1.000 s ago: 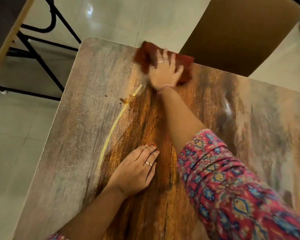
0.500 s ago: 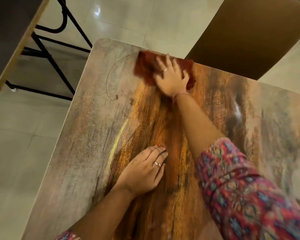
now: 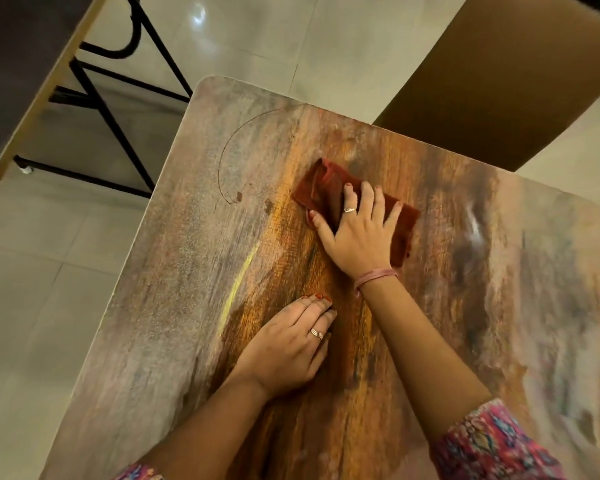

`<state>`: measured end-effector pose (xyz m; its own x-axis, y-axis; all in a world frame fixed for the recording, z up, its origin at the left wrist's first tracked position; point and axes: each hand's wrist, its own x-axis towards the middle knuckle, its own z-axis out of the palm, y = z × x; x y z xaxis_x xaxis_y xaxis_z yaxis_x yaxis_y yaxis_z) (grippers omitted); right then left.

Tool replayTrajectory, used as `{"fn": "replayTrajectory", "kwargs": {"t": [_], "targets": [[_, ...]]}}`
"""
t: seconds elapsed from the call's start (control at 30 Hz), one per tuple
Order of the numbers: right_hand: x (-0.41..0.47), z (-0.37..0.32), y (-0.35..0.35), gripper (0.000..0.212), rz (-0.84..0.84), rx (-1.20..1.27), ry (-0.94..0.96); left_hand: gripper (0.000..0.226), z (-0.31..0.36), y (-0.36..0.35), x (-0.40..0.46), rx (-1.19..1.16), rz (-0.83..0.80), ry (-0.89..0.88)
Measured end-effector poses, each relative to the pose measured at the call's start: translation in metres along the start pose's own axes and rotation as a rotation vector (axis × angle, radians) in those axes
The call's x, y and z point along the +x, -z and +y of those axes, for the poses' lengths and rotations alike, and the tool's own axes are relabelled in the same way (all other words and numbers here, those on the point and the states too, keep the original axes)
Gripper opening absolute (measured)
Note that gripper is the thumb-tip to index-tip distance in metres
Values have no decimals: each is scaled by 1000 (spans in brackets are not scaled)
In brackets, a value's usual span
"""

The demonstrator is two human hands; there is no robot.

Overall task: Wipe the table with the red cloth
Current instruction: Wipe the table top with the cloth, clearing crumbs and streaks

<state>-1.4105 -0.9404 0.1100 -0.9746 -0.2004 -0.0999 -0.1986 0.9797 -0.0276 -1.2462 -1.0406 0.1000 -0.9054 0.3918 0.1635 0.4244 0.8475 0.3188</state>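
Cloth (image 3: 329, 188) lies pinned under my right hand (image 3: 359, 237), fingers spread flat; my left hand (image 3: 284, 351) rests open-palmed on the counter (image 3: 174, 306).

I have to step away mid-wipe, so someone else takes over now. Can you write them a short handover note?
Right hand: flat on the red cloth, pressing it to the table, mid-way across.
Left hand: empty, palm down on the table, bracing.
Done: cannot tell which areas are fully wiped.
Left: a yellow streak, a thin curved line and small specks remain toward the far left corner.
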Motion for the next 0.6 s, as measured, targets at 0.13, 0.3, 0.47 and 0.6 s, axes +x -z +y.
{"fn": "replayTrajectory", "kwargs": {"t": [0.13,0.3,0.47,0.6], "targets": [[33,-2,-3,58,8,213,79,42,0,-2,0,3,-6,0],[132,-7,15,61,60,369,-56,40,0,-2,0,-10,19,9],[88,-8,8,62,134,391,-10,41,1,-2,-2,-19,14,4],[21,5,-4,60,174,357,66,42,-1,-1,-1,-12,-1,9]]}}
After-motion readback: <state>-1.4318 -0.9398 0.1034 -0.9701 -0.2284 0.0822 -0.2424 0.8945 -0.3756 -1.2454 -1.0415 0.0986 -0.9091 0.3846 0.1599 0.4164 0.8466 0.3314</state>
